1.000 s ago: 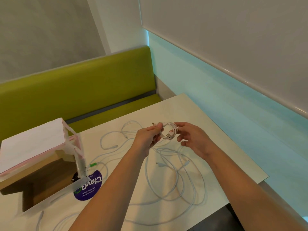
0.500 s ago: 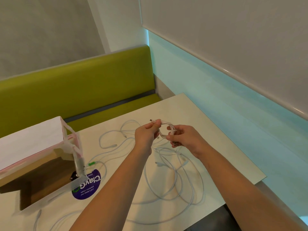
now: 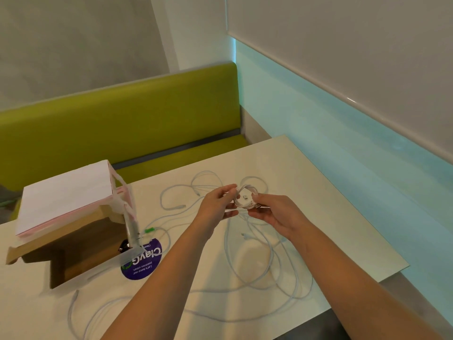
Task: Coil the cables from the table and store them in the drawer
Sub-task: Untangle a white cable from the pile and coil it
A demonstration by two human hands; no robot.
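Fingers of both hands — left hand (image 3: 219, 204), right hand (image 3: 274, 213) — pinch the coiled cable (image 3: 245, 199) between them.

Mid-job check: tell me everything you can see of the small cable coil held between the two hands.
The coiled cable is a thin white cord wound into a small round bundle of several loops, held above the table. A small metal plug end shows in its centre. The left hand pinches its left side and the right hand grips its right and lower edge. Loose white cables lie below.
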